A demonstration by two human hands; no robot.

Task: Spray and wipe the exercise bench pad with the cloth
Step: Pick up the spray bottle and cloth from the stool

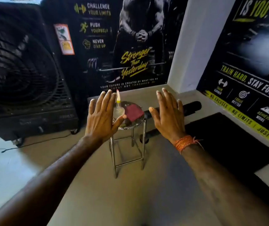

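Both my arms are stretched out in front of me, backs of the hands up. My left hand (102,118) has its fingers straight and spread wide, and it holds nothing. My right hand (168,118) is the same, flat and splayed with nothing in it, and a band (183,142) of orange thread is wound round that wrist. Between and below my hands stands a steel stool (131,125) on the grey floor. On its round top stands the bottle (118,110), clear, upright, with a yellow collar and a pale nozzle. My left thumb crosses in front of it, and I cannot tell whether it touches. Just beside the bottle, on its right, the maroon cloth (133,112) lies folded on the same top. The black pad (228,144) lies low on my right, under a poster (248,88) with yellow lettering, apart from both hands. A black foam roller (191,106) shows past my right fingers. A big black fan (16,67) stands on my left.
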